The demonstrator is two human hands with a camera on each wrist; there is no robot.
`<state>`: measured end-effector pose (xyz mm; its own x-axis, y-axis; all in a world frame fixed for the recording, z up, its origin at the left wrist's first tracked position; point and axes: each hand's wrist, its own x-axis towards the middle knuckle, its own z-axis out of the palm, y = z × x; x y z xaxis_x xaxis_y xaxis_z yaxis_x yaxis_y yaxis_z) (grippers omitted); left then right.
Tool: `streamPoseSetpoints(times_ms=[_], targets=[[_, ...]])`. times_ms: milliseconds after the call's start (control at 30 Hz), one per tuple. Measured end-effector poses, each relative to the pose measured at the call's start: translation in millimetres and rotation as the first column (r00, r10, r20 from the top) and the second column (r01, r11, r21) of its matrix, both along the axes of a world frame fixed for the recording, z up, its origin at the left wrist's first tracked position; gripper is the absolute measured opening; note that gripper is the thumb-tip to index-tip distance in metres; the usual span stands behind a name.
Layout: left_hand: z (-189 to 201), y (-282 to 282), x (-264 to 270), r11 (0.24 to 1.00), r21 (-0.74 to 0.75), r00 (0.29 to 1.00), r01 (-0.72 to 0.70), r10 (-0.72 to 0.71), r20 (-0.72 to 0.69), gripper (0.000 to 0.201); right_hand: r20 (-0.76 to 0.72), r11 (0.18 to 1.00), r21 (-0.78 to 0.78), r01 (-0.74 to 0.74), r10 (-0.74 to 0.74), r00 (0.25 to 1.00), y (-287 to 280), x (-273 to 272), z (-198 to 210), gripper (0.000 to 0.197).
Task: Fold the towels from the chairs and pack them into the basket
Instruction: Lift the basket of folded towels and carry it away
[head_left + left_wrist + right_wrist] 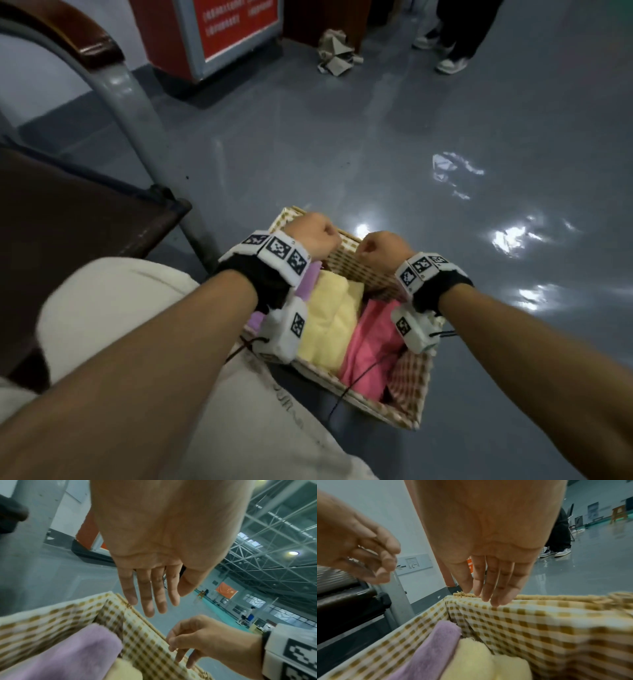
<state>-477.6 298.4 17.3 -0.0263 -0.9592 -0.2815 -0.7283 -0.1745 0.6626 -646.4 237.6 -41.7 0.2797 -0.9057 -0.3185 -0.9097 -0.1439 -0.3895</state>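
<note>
three folded towels lie side by side in the basket (390, 406), which stands on the grey floor (376, 144) just beside the person's knee: a purple towel (310, 281) at the left wall, a yellow towel (329, 318) in the middle and a pink towel (371, 342) to the right. the basket is woven, lined with yellow-and-white checked cloth (530, 626), and a stretch of that lining shows bare at the right end, past the pink towel.

both hands hang over the far rim of the basket and hold nothing. the left hand (313, 236) is above the far left corner; in the left wrist view its fingers (147, 595) are straight and pressed together, tips just above the rim, thumb a little apart. the right hand (383, 248) is near the middle of the far wall; in the right wrist view its fingers (494, 580) are straight and close together, tips at the top edge of the lining, and i cannot tell whether they touch it. from the left wrist view the same fingers look loosely curled.

left of the basket stands a chair (68, 212) with a dark seat, grey metal frame and dark wooden armrest. farther off are a red cabinet (219, 31), crumpled paper (337, 53) on the floor and another person's legs (459, 31).
</note>
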Motion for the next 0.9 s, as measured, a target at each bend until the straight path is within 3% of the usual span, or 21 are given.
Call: streamPoseSetpoints(times_ms=[267,367,500,600,767,900], targets=[[-6.9,-102.5,52.8,0.986,0.012,0.968,0.165,-0.164,0.19,0.022,0.0,0.959,0.185,0.214,-0.218,0.976,-53.0,61.1,-10.4,0.006],[-8.8,-127.7,56.5,0.985,0.038,0.968,0.169,-0.173,0.183,0.021,0.012,0.915,0.266,0.302,-0.317,0.948,-69.4,66.2,-1.8,0.008],[-9.2,-135.4,53.5,0.938,0.253,0.943,0.236,-0.284,0.174,0.025,-0.04,0.883,0.275,0.38,-0.384,0.922,-72.1,39.0,23.2,0.012],[-5.1,-147.4,62.5,0.908,0.381,0.953,0.174,-0.253,0.167,0.024,-0.117,0.865,0.257,0.43,-0.414,0.903,-64.8,4.6,40.0,0.02],[-21.7,-168.6,69.3,0.925,0.376,0.961,0.05,-0.147,0.234,0.019,-0.181,0.734,0.172,0.657,-0.632,0.753,-56.5,-57.4,33.1,0.027],[-71.4,-178.3,65.6,0.923,0.384,0.964,-0.028,-0.077,0.254,0.031,-0.369,0.63,0.256,0.733,-0.638,0.676,-39.1,-87.6,-10.0,0.047]])
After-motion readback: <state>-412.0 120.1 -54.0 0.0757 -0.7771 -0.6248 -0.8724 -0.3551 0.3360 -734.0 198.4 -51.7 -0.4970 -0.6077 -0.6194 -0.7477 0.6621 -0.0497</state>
